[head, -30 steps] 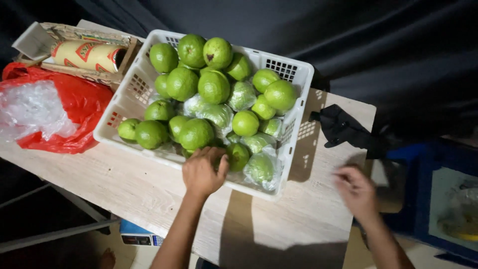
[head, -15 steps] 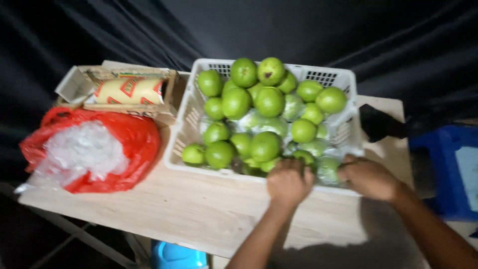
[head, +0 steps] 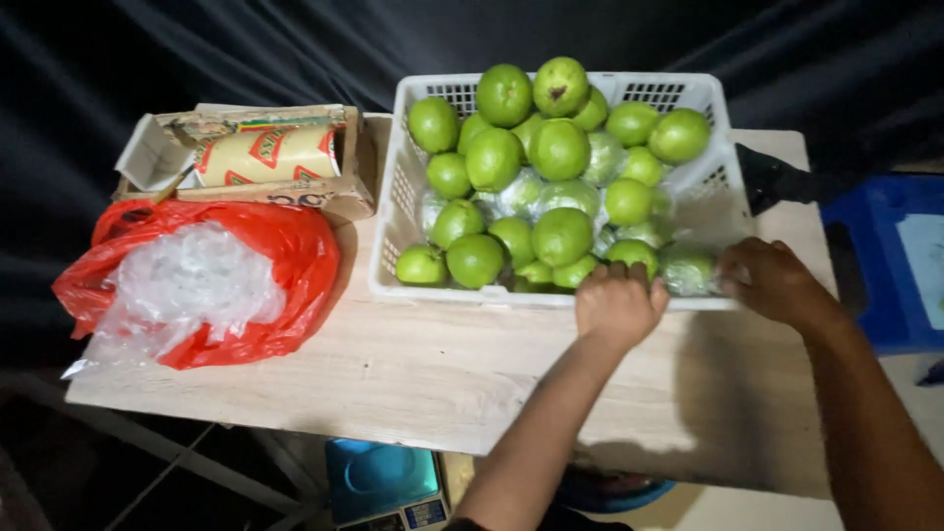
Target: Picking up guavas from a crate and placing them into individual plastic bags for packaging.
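While the left hand [head: 618,303] rests curled over the near rim of the white basket [head: 393,211], its fingers folded down over the edge beside a green guava [head: 632,255], I cannot tell whether they are closed on the rim or on a fruit; the right hand [head: 770,280] sits at the basket's near right corner, fingers bent against a guava wrapped in clear film [head: 686,270], and whether it is clamped on that fruit is likewise not shown.

Judging by how things lie, the work on the fruit is only partly done; several guavas low in the heap wear clear wrapping, while most of the pile on top is bare, so much seems left.

Outward from the basket, a red plastic bag [head: 295,265] holding crumpled clear film lies at the left of the wooden table [head: 413,374]; behind it sits an open cardboard box [head: 339,192] with a yellow roll inside.

Compared with half a second ago, both hands remain at the near rim, the right one now slightly further toward the corner; a second ago it lay on the bare table well right of the basket.
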